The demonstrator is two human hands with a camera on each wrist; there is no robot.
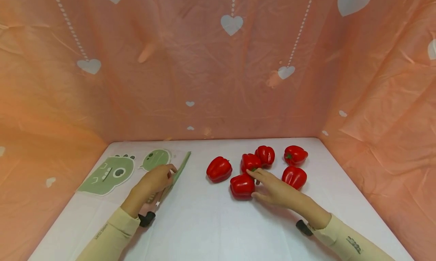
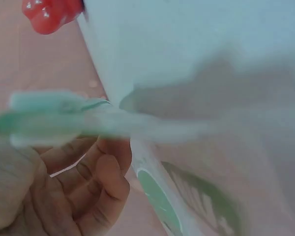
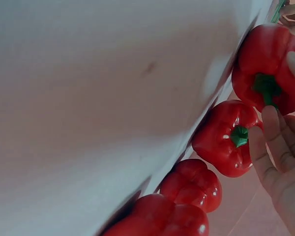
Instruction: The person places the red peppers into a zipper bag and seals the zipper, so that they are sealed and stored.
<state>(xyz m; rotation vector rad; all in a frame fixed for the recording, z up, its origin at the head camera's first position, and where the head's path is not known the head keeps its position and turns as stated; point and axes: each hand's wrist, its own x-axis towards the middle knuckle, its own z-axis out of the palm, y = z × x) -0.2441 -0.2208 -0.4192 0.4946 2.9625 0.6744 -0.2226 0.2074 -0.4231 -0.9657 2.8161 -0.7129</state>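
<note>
At the left, my left hand (image 1: 158, 179) pinches the raised green edge (image 1: 184, 161) of a thin, see-through bag printed with a green cartoon dinosaur (image 1: 119, 172). In the left wrist view the bag's edge (image 2: 49, 123) is blurred across the front, with curled fingers (image 2: 108, 172) behind it. On the right, my right hand (image 1: 272, 187) reaches over the front red bell pepper (image 1: 242, 186), fingers spread. Seen from the right wrist, the thumb overlaps this bell pepper (image 3: 265, 59) and a fingertip is right at its green stem (image 3: 266, 88). A second bell pepper (image 1: 250, 161) lies just behind it.
Several more red bell peppers lie around: one (image 1: 219, 169) to the left, one (image 1: 265, 155) at the back, and two on the right (image 1: 295, 155), (image 1: 294, 177). A white cloth (image 1: 204, 223) covers the table. An orange curtain with hearts (image 1: 211, 71) encloses the back and sides.
</note>
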